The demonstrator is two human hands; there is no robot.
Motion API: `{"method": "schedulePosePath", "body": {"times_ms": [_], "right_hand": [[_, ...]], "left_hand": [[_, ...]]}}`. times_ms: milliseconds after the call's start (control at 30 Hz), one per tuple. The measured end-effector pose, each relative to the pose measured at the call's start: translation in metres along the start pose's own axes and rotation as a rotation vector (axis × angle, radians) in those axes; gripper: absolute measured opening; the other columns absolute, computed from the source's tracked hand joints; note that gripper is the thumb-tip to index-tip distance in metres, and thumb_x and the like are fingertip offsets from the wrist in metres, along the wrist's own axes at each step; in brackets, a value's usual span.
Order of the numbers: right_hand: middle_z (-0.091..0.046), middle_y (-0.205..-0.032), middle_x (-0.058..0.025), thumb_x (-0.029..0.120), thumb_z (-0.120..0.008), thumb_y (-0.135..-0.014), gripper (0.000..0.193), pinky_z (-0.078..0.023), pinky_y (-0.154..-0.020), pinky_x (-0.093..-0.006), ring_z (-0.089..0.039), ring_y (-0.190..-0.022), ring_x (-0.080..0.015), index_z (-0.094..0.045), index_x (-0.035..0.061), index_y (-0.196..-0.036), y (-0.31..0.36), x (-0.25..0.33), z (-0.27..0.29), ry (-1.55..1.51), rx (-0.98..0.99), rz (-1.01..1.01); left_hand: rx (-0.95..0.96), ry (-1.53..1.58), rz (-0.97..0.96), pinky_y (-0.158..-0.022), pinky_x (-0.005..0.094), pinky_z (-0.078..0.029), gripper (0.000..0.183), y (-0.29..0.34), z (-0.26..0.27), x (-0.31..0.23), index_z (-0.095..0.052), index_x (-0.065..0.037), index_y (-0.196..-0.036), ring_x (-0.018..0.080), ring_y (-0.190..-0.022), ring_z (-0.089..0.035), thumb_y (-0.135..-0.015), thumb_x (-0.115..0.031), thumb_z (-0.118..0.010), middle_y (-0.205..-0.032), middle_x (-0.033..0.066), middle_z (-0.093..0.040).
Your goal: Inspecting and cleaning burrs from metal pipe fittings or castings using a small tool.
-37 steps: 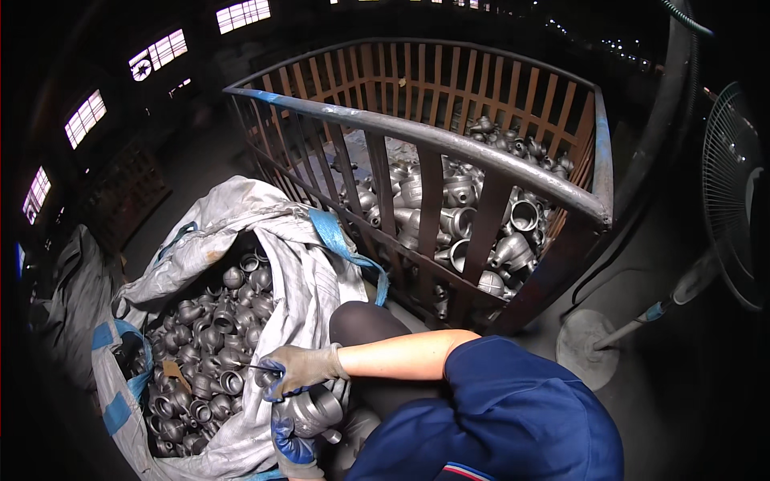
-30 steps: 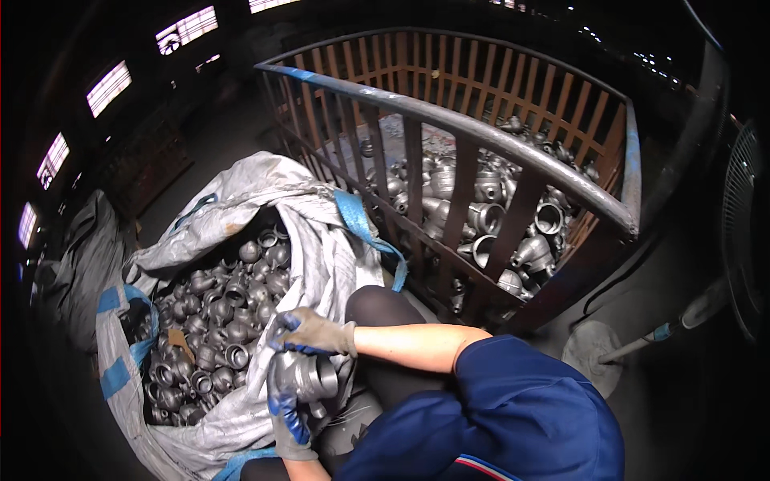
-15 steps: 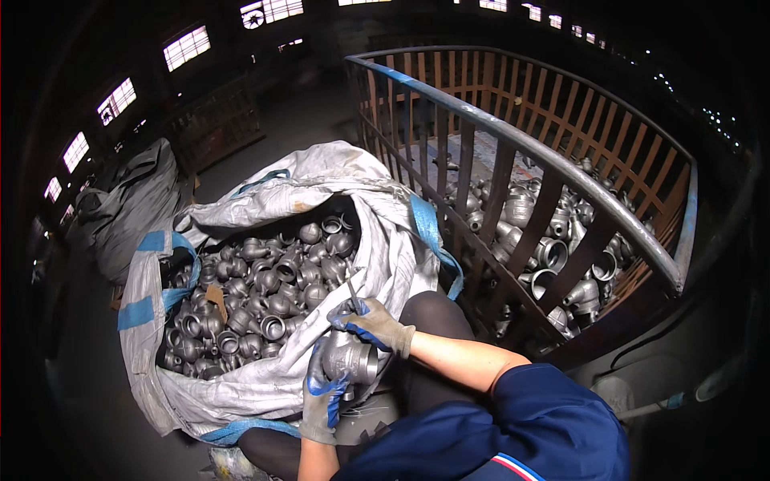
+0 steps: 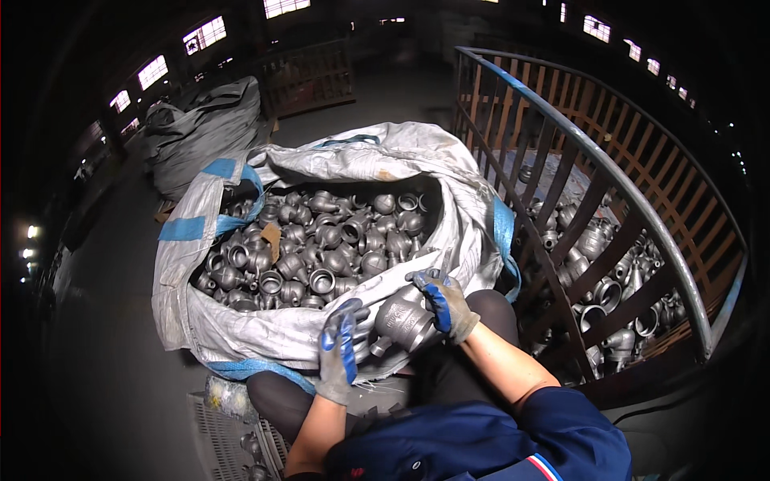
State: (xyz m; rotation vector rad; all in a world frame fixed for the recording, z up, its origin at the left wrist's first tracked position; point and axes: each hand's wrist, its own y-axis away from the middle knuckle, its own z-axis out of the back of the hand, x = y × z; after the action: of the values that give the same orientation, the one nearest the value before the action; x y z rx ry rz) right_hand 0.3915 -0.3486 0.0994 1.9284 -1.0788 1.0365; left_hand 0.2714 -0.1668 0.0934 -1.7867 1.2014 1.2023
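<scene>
Both hands point(image 4: 393, 329) clasp one metal fitting point(image 4: 403, 321) — between palms.

Left hand point(image 4: 338, 353): grey knit glove, blue coating on fingers. Right hand point(image 4: 443, 301): same grey glove, blue patches. Metal fitting point(image 4: 403, 321) between them: dull silver-grey. Bulk sack point(image 4: 241, 325): white woven fabric, light blue lifting straps. Fittings in sack point(image 4: 321, 240): dark grey, metallic sheen. Sleeve point(image 4: 561, 433): navy blue, red-and-white stripe at edge. Cage crate point(image 4: 609, 184): grey metal rail, brown-orange slats. Second sack point(image 4: 204, 132) behind: grey.
</scene>
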Motion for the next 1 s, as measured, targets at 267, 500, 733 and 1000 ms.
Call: {"method": "schedulePosePath", "body": {"times_ms": [267,500,733,1000], "right_hand": [[-0.056,-0.068,0.0037,0.018,-0.063,-0.085,0.016,-0.035,-0.045,-0.0201,-0.047,-0.051,-0.0039,-0.065,0.0060,-0.095,0.001,-0.006,-0.003,0.069,-0.025,0.028],[-0.057,-0.071,0.0020,0.021,-0.063,-0.083,0.019,-0.038,-0.048,-0.0200,-0.049,-0.054,-0.0051,-0.064,0.0056,-0.093,0.000,-0.008,0.000,0.081,-0.040,0.059],[-0.060,-0.079,-0.0002,0.020,-0.061,-0.084,0.023,-0.044,-0.056,-0.0232,-0.054,-0.063,-0.0082,-0.063,0.0051,-0.100,-0.003,-0.009,0.007,0.261,0.006,0.126],[-0.061,-0.081,-0.0004,0.020,-0.059,-0.086,0.019,-0.043,-0.055,-0.0218,-0.054,-0.067,-0.0075,-0.064,0.0043,-0.096,-0.012,-0.017,0.019,0.018,0.023,0.299]], "left_hand": [[0.113,-0.088,0.191,-0.087,0.0236,-0.044,0.043,0.002,-0.025,0.017,-0.045,0.000,-0.126,0.0131,-0.100,-0.054,-0.089,-0.017,-0.058,-0.114,0.0058,-0.053],[0.116,0.068,0.218,-0.087,0.0239,-0.045,0.045,-0.001,-0.031,0.017,-0.045,0.005,-0.123,0.0112,-0.099,-0.053,-0.083,-0.003,-0.063,-0.110,0.0080,-0.055],[0.178,-0.028,0.197,-0.068,0.0200,-0.043,0.046,-0.005,-0.028,0.010,-0.044,0.001,-0.125,0.0080,-0.083,-0.053,-0.082,0.000,-0.060,-0.103,0.0040,-0.054],[0.038,0.077,0.356,-0.073,0.0356,-0.052,0.041,0.003,-0.021,-0.005,-0.047,-0.005,-0.125,0.0192,-0.092,-0.056,-0.092,-0.029,-0.050,-0.123,0.0060,-0.049]]}}
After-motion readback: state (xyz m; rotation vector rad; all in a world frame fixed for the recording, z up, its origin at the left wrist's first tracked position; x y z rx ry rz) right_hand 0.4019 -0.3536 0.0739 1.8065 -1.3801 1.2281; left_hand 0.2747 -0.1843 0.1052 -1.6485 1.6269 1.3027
